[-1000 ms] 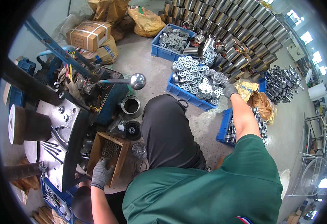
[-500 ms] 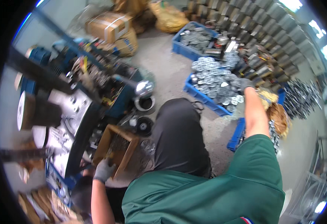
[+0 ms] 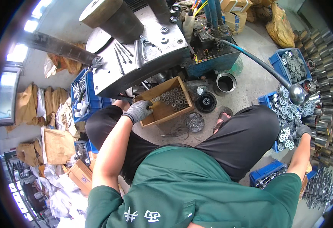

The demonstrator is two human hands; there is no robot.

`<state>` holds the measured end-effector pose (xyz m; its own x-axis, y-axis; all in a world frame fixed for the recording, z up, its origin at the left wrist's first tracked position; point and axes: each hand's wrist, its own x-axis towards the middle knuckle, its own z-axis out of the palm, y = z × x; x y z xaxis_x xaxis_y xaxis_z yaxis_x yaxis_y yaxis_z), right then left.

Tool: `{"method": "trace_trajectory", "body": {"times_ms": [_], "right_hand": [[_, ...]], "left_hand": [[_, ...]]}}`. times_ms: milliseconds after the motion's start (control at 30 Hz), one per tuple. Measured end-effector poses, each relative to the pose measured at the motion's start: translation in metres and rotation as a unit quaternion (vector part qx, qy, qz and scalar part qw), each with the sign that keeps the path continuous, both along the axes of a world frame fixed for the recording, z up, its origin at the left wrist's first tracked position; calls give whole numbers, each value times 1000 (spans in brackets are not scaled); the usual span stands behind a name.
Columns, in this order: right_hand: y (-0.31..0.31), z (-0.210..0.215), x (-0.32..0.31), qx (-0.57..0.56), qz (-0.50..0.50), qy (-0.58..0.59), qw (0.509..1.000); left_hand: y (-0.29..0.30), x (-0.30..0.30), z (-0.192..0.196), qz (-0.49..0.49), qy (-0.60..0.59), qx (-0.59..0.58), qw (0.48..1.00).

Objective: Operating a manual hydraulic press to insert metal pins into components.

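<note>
My left hand (image 3: pixel 137 111), in a grey glove, is at the near left edge of a wooden box (image 3: pixel 151 122). Its fingers are curled closed; what they hold, if anything, is too small to make out. Rows of small round metal bearings (image 3: pixel 175 98) lie inside that box. Far to the right, my gloved right hand (image 3: pixel 303 131) reaches to a heap of spoked metal discs (image 3: pixel 284 133) in a blue crate (image 3: pixel 264 100). The fingers of this hand are mostly hidden, so its grip cannot be read.
A metal bench (image 3: pixel 151 62) with pliers (image 3: pixel 150 47) and rods stands ahead. A long lever with a ball end (image 3: pixel 297 94) reaches over the disc crate. A black wheel (image 3: pixel 205 102) and metal ring (image 3: pixel 226 83) lie on the floor. Metal cylinders (image 3: pixel 328 114) are stacked at right.
My view has swung left, so the bench and box appear nearer the middle. My left hand stays at the wooden box and my right hand at the heap of discs.
</note>
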<state>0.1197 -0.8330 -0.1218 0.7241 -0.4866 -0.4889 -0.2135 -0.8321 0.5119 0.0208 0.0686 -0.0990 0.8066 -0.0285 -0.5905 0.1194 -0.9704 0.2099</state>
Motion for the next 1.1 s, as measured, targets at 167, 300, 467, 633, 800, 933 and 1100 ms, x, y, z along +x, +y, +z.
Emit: {"method": "trace_trajectory", "body": {"times_ms": [167,300,467,633,800,933,1100], "right_hand": [[1,-7,3,-35,-71,18,997],[10,-10,0,-83,-54,23,995],[27,-11,-11,-108,-11,-40,993],[22,-13,-21,-106,-3,-43,993],[6,-22,-26,-100,3,-72,992],[18,-16,-29,-96,-6,-82,992],[27,-14,-30,-109,-8,-83,991]], "left_hand": [[0,-4,-15,-13,-25,-17,999],[-4,-8,-10,-4,-27,-16,1000],[-7,-10,0,-26,1,-9,1000],[-19,-4,22,-27,-13,-14,999],[-24,-7,32,-37,-14,-22,999],[-28,-11,39,-37,-21,-9,999],[-29,-10,41,-52,16,20,998]]}}
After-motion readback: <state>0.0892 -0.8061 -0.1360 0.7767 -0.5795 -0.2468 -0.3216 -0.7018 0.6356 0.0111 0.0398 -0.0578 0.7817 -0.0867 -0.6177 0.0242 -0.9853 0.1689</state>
